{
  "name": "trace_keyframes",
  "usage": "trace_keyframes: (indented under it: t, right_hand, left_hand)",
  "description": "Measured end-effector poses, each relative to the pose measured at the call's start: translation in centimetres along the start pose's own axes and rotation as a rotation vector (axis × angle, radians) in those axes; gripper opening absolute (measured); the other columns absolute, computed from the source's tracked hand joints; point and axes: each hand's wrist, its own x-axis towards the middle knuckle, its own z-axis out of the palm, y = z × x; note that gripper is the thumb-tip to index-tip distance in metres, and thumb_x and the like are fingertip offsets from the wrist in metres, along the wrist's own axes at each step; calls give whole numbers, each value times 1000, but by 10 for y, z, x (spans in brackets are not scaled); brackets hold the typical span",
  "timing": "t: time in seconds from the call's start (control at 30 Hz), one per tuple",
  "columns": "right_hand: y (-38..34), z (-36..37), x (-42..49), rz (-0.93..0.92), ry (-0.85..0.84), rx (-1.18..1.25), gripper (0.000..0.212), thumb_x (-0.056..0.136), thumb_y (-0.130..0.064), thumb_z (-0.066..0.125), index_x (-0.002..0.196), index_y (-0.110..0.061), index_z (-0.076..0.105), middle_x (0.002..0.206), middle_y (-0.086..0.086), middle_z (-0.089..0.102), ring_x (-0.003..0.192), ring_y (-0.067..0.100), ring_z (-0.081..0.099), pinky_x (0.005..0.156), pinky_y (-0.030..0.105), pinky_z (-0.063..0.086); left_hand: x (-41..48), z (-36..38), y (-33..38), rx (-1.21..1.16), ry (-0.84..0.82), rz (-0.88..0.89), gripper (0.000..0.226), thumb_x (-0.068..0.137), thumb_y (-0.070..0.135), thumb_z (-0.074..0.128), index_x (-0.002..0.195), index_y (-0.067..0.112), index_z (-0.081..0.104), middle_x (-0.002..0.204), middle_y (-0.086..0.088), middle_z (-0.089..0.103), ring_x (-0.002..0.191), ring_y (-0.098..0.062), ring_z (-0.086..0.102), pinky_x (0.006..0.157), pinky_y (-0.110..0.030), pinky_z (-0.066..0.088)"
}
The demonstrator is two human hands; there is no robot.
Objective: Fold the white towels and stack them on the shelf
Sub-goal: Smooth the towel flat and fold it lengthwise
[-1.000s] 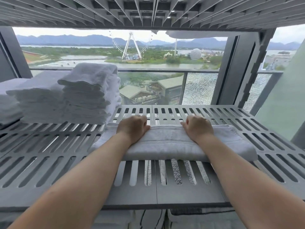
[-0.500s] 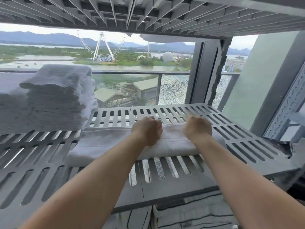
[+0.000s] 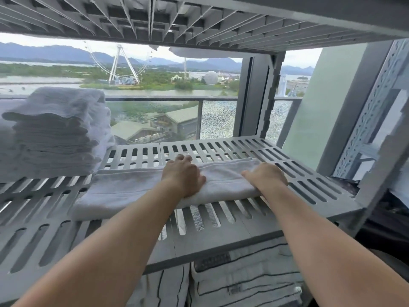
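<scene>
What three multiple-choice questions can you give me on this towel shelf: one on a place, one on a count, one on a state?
1. Where is the stack of folded towels on the slatted shelf?
A. left end
B. right end
C. front edge
2. How many hands touch the folded white towel?
A. none
B. one
C. two
3. How does that towel lie?
A. folded, flat on the shelf
B. rolled, standing upright
C. unfolded, hanging off the shelf
Answers: 1 A, the stack stands left of the single towel. 2 C, the left hand and right hand both rest on it. 3 A, its layered edge lies flat on the slats.
</scene>
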Motion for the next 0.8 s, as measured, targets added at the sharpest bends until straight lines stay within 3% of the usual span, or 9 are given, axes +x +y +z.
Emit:
trace_keyframes:
  t: [0.1,0.2,0.3,0.33,0.43,0.5,0.6,0.7,0.8]
  right_hand:
    - [4,-6,1,-49,-38,70,60,86,-53,56,128,-11,59,128,15,61,111,31,59,78,37,42]
    - [12,-7,3,-99,-43,220,47,92,-43,46,114,-7,65,120,14,65,99,30,60,75,33,40]
    - [25,-7,8,-224,-12,328,32,85,-40,62,89,-8,62,99,9,67,76,18,57,59,26,39]
    - [28,-9,10,-260,-19,374,31,82,-38,69,89,-10,59,94,6,65,74,16,56,56,26,38]
    - [28,-13,16,-319,-143,582,39,80,-35,74,114,-20,61,100,1,66,90,19,63,77,33,51]
    - [25,-16,19,-297,-279,704,40,83,-30,73,119,-17,62,102,4,68,92,23,67,89,42,55]
    - [27,-13,21,-289,-324,718,32,85,-27,73,112,-14,62,99,7,68,88,24,68,89,45,57]
    - [32,-10,22,-305,-293,780,21,82,-24,76,92,-21,58,98,6,66,90,24,68,90,47,56]
    - [37,-14,23,-294,-278,870,44,79,-26,79,113,-18,52,106,3,62,98,24,66,94,45,55]
  left_hand:
    - [0,-9,20,-69,-185,-147,70,96,64,31,140,15,55,158,-13,32,146,-33,27,108,-53,39]
    - [1,-9,44,2,-211,-202,75,97,64,30,147,10,45,162,-12,25,148,-33,23,109,-55,37]
    - [0,-4,58,64,-223,-232,75,99,61,27,151,9,39,167,-11,12,153,-32,13,114,-59,30]
    - [-1,-4,60,69,-227,-251,75,99,61,25,151,9,39,167,-11,10,153,-32,13,114,-59,30]
    - [-5,-1,62,77,-239,-304,77,98,63,22,149,9,41,167,-11,14,151,-34,18,114,-58,29]
    - [-8,1,64,70,-230,-318,78,99,62,21,150,7,39,165,-12,18,150,-34,21,115,-60,28]
    - [-12,4,65,54,-209,-331,77,100,59,19,152,6,35,165,-12,20,150,-33,22,116,-60,25]
    - [-14,6,65,5,-196,-334,75,100,57,16,156,9,27,167,-10,12,153,-29,13,121,-58,16]
    - [-16,8,66,-46,-188,-345,74,101,57,14,159,12,20,168,-8,9,154,-27,8,122,-56,10]
